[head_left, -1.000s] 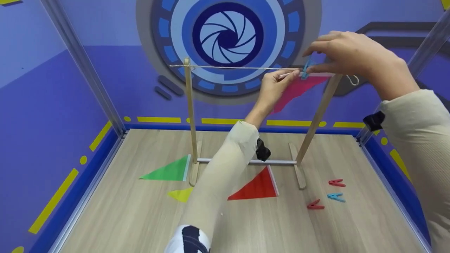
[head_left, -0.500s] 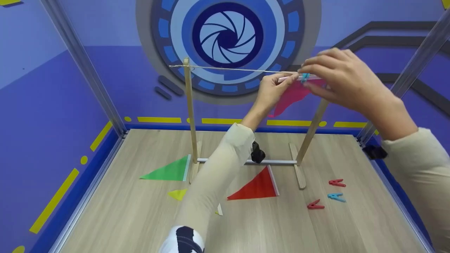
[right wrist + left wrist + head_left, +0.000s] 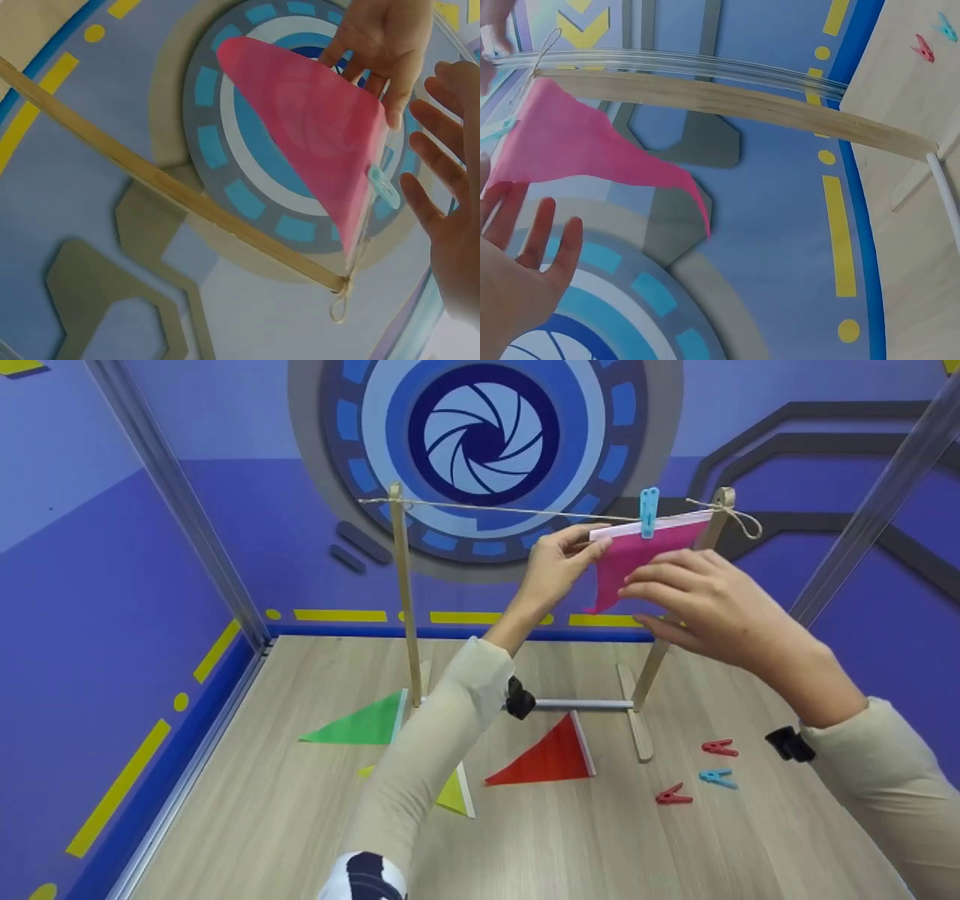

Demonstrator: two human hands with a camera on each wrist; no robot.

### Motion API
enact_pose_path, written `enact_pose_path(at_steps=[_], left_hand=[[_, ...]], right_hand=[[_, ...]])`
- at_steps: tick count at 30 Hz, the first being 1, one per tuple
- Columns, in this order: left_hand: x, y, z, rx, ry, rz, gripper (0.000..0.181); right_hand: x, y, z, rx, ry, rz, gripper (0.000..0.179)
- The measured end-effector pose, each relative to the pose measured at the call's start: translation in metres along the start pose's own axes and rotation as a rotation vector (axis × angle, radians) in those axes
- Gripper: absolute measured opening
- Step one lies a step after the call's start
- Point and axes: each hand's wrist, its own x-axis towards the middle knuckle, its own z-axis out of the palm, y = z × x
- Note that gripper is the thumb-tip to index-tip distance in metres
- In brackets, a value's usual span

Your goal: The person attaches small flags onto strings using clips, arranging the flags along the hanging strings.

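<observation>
A pink pennant flag (image 3: 637, 559) with a white top strip hangs by a blue clothespin (image 3: 649, 513) from the string (image 3: 510, 511) of a wooden stand. My left hand (image 3: 555, 570) pinches the flag's left top corner, thumb in front and other fingers behind. In the left wrist view the outer fingers of that hand spread away from the cloth. My right hand (image 3: 712, 607) holds nothing, fingers loosely bent, in front of the flag and below the clothespin. The right wrist view shows the clothespin (image 3: 383, 186) gripping the white strip, beside the right fingertips.
On the table lie a green flag (image 3: 364, 721), a red flag (image 3: 551, 757) and a yellow flag (image 3: 454, 795) partly under my left sleeve. Two red clothespins (image 3: 720, 748) and a blue clothespin (image 3: 718, 778) lie at right. The stand's right post (image 3: 652, 671) rises behind my right hand.
My right hand has let go of the blue clothespin and moved down; the clothespin now stands upright on the string and flag. The left hand has shifted slightly left and down.
</observation>
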Motion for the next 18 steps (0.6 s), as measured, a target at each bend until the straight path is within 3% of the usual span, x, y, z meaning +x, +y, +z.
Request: enact_pose_path(at_steps=[2, 6, 10, 18], left_hand=[[-0.006, -0.002, -0.007, 0.032, 0.010, 0.000, 0.036], [-0.021, -0.007, -0.023, 0.075, 0.032, 0.031, 0.038], [-0.040, -0.013, -0.041, 0.105, 0.037, 0.041, 0.038], [-0.081, -0.019, -0.074, 0.173, -0.001, 0.027, 0.040]], right_hand=[[-0.005, -0.003, 0.005, 0.013, -0.017, 0.005, 0.046], [-0.016, -0.007, 0.013, 0.027, -0.058, 0.031, 0.035], [-0.025, -0.011, 0.021, 0.021, -0.069, 0.045, 0.050], [-0.040, -0.016, 0.036, 0.022, -0.061, 0.031, 0.050]])
